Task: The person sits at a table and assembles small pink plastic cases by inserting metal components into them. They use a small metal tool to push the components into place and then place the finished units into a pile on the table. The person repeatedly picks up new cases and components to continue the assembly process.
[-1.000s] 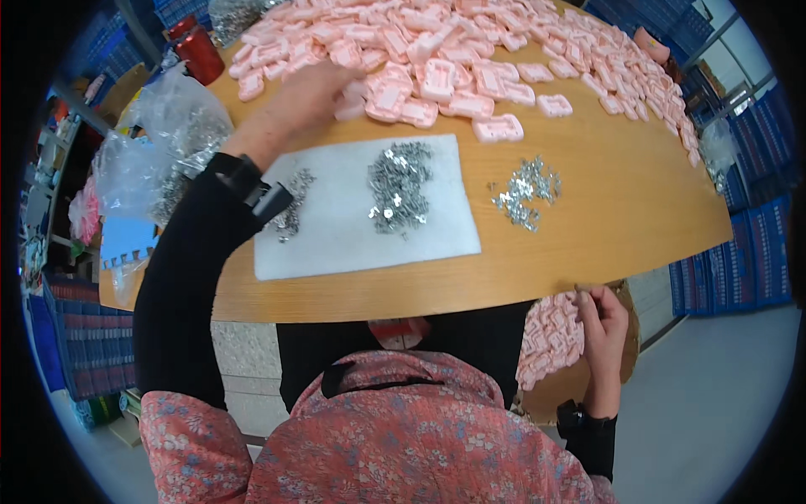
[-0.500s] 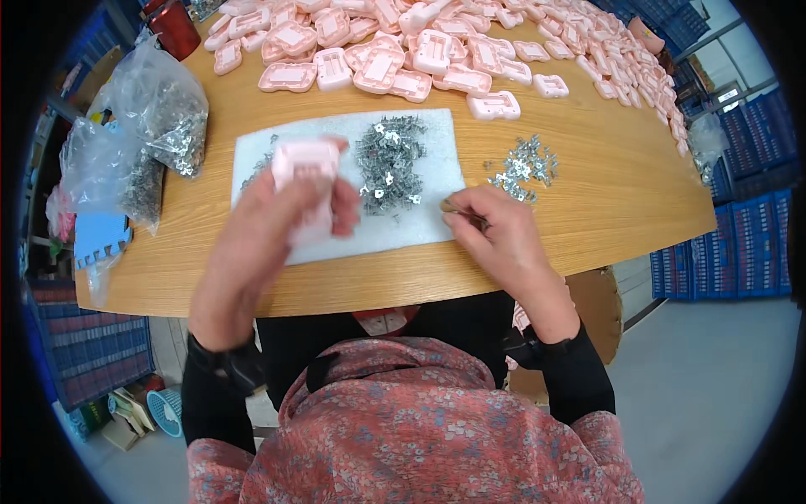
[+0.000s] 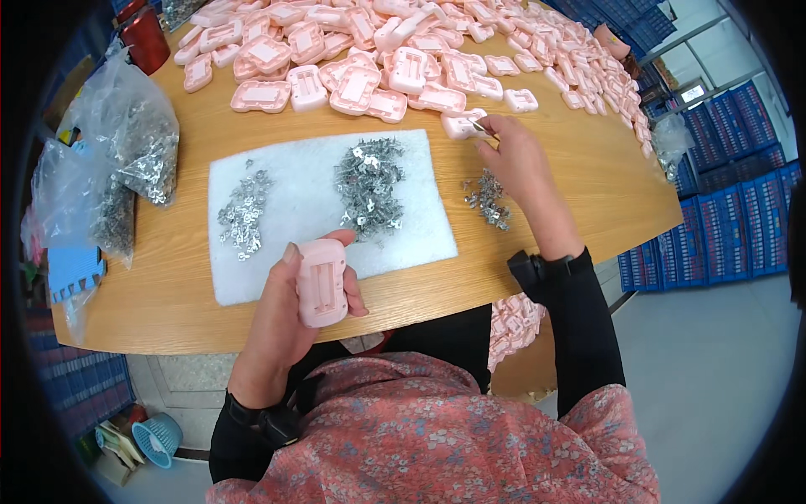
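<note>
Compared with half a second ago, the right hand [image 3: 519, 164] is no longer hovering by the white mat [image 3: 302, 181]; it is now reaching forward to a pink case [image 3: 459, 125] at the heap's front edge, pinching a thin dark thing [image 3: 479, 127] too small to make out. The left hand [image 3: 281, 323] is holding another pink case [image 3: 321, 284] steady, fingers wrapped around it, just off the mat's front edge. Its move is uncovering the small metal bits [image 3: 244, 214] on the mat's left. The right forearm is partly hiding the loose metal pile [image 3: 487, 202] on the bare table [image 3: 588, 197]. Farther back, the pink heap [image 3: 357, 88] is spreading widely, with a red can [image 3: 144, 42] standing at its left. Clear plastic bags [image 3: 94, 109] are holding more metal pieces, and a cardboard box [image 3: 527, 365] below is holding pink pieces.
</note>
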The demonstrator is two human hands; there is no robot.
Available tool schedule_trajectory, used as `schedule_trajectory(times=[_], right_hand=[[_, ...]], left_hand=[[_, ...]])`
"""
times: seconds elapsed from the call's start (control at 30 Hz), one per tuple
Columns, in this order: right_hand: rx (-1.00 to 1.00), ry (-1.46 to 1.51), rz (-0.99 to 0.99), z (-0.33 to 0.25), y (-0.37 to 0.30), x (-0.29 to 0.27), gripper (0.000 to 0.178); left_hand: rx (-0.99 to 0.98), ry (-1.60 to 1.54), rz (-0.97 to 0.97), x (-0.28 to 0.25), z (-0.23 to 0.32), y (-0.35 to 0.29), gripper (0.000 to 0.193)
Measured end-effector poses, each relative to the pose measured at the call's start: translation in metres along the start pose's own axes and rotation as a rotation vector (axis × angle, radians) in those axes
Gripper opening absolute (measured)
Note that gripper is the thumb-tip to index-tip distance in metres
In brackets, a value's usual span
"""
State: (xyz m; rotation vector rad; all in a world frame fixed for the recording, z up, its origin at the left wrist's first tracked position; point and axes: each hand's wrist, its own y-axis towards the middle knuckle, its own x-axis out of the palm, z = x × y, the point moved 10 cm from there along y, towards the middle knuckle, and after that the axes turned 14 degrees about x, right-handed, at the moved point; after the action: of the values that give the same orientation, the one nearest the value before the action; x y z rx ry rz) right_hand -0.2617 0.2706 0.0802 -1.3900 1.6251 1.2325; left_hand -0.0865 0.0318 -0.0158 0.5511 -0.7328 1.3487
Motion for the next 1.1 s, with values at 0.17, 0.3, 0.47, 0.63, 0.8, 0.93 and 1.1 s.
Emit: schedule_trajectory(times=[0.17,0.3,0.47,0.63,0.8,0.93,1.1], right_hand=[[0.047,0.113,-0.219,-0.012,-0.006,0.004,0.022],[0.109,0.064,-0.273,-0.002,-0.034,0.01,0.016],[-0.027,0.007,-0.243,0.002,-0.046,0.02,0.012],[-0.094,-0.087,-0.215,-0.006,-0.044,0.025,0.011],[-0.122,-0.145,-0.202,-0.01,-0.042,0.026,0.012],[-0.151,-0.166,-0.21,-0.008,-0.042,0.028,0.012],[-0.157,-0.145,-0.103,-0.01,-0.044,0.024,0.011]], left_hand=[[-0.003,-0.008,0.025,-0.005,0.0,0.001,0.069],[-0.026,-0.006,0.041,-0.009,-0.004,0.001,0.069],[-0.027,0.02,0.03,-0.008,-0.004,0.002,0.069],[-0.022,0.025,0.046,-0.007,-0.004,0.001,0.069],[-0.021,0.013,0.051,-0.002,-0.001,0.001,0.069],[-0.015,0.031,0.04,-0.002,-0.001,0.001,0.069],[-0.011,-0.015,0.052,-0.002,0.002,-0.001,0.069]])
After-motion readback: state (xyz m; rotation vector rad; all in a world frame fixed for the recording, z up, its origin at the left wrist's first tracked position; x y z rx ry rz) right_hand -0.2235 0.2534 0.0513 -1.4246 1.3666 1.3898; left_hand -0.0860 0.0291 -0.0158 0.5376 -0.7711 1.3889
